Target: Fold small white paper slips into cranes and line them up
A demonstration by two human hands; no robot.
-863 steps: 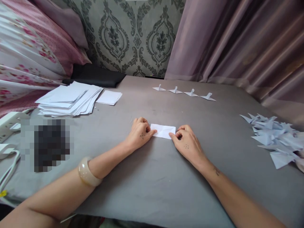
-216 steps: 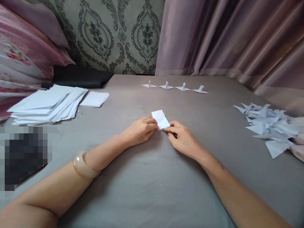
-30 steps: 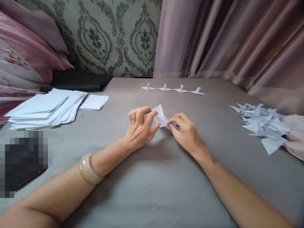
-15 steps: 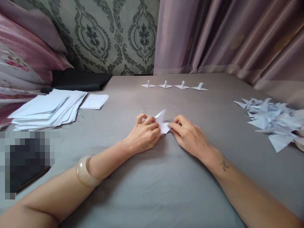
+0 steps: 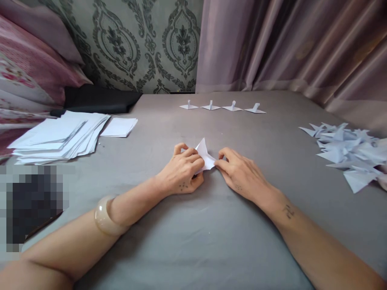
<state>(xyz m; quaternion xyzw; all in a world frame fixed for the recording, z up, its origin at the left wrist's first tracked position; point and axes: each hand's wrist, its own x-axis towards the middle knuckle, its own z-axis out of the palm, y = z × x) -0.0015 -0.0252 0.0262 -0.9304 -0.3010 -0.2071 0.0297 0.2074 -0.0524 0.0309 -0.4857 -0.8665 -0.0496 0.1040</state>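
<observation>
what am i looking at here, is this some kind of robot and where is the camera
No robot here: these are a person's two bare hands. Every picture comes from one camera worn on the person's head, looking forward and down.

Between the hands is a small folded piece of white paper. The right hand has its right corner between thumb and finger; the left hand has bent fingers over its left side, though whether that grip pinches is hidden.

On the grey cloth-covered surface, at left, lie a stack of large white paper sheets and a smaller stack of white paper sheets. Toward the back, four small folded white paper shapes form a row. At right is a heap of pointed folded white papers.
</observation>
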